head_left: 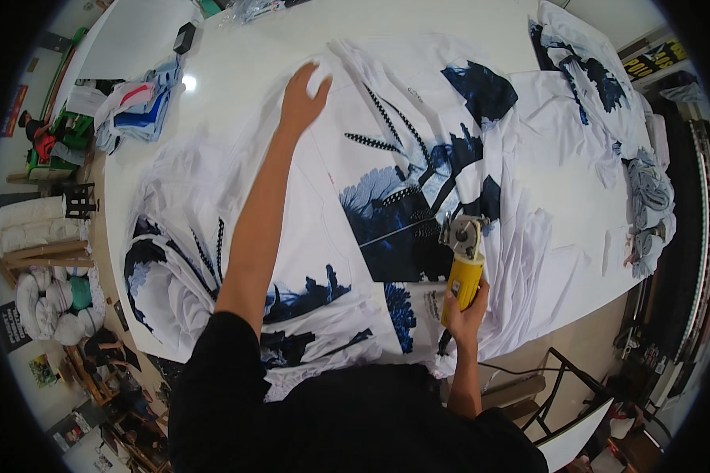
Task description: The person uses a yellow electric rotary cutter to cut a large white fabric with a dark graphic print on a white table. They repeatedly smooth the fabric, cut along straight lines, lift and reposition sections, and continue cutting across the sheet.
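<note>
Cutter in right fingers, bundles by rack

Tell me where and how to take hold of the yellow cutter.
Probably best around its slim yellow body, from the near side, where the right grip holds it: the body extends that way, while the metal cutting head faces the far side.

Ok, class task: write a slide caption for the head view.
Right hand grips a yellow handheld cutter on blue-printed white fabric while the left hand rests farther forward.
</note>
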The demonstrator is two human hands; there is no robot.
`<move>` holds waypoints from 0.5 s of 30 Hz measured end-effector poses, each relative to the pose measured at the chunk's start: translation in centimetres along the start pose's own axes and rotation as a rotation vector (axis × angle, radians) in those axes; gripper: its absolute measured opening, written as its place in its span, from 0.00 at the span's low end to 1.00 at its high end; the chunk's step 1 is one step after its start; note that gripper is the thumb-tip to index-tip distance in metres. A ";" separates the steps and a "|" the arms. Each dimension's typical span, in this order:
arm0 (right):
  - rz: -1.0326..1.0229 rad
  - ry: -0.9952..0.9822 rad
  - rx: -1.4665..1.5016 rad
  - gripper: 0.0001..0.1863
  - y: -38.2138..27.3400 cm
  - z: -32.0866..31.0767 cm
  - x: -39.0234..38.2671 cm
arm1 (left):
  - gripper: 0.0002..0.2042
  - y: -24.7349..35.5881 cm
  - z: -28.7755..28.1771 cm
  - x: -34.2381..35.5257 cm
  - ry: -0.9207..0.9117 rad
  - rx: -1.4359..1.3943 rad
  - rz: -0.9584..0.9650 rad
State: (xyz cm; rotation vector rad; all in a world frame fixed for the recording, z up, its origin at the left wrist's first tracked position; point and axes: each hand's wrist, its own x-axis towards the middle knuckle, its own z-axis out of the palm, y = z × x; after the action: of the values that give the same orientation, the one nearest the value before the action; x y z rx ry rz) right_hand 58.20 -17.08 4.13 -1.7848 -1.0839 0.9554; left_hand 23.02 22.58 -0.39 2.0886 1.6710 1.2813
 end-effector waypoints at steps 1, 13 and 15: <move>-0.017 -0.008 0.007 0.30 -0.3 0.1 0.0 | 0.23 0.2 -2.2 -3.7 0.011 0.096 0.032; -0.033 0.016 -0.164 0.29 -1.2 -1.1 -1.8 | 0.39 11.7 -18.4 -37.3 -0.089 0.401 -0.352; -0.148 -0.029 -0.301 0.31 -1.1 -1.4 -3.0 | 0.40 16.4 -17.4 -37.2 -0.263 0.339 -0.193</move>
State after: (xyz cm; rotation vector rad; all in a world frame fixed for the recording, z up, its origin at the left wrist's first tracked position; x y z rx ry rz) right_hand 58.12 -19.89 6.25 -1.9003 -1.4184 0.7614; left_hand 22.51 -21.60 1.47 2.0893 2.0128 0.6711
